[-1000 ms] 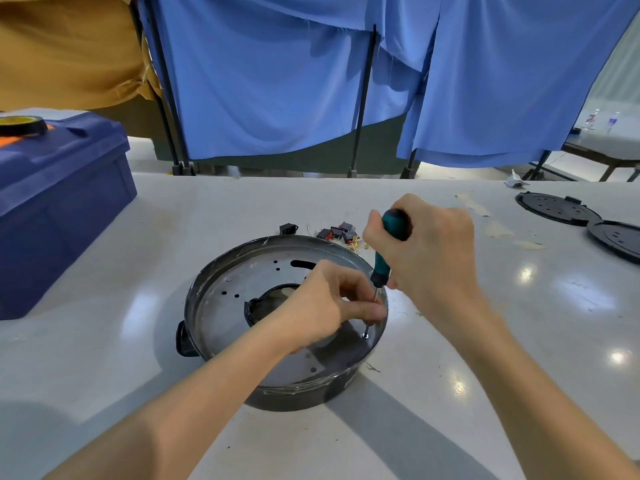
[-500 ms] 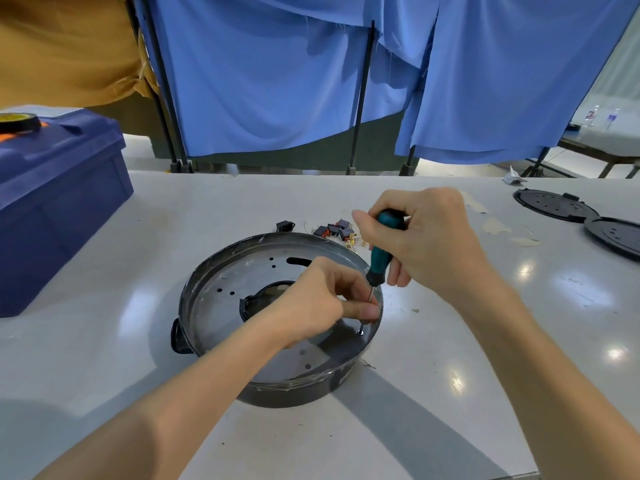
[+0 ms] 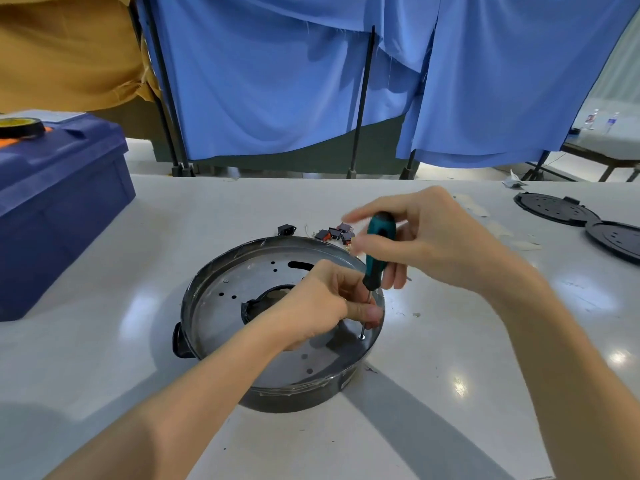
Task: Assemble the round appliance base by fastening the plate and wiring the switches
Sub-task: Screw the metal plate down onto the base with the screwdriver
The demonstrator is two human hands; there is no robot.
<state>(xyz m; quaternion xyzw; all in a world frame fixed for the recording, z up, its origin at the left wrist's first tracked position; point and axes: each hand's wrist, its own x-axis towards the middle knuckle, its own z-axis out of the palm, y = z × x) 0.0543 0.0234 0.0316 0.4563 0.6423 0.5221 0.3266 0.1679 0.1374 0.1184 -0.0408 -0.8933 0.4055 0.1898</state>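
Blue curtains (image 3: 277, 81) are hanging behind the table (image 3: 104, 341), where the round base (image 3: 294, 396) is sitting. Fingers of the left hand (image 3: 318, 303) are pinching the screwdriver (image 3: 379, 244) shaft over a screw (image 3: 361, 337) near the plate's (image 3: 221, 306) right edge; the right hand (image 3: 440, 240) is curling loosely round the handle, so the tip is probably risking slipping off

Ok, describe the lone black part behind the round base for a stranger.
Start at the round metal base in the middle of the white table. Just beyond its far rim lie small parts; the black part is the leftmost, set apart from the cluster of switches, and all black where those show red.
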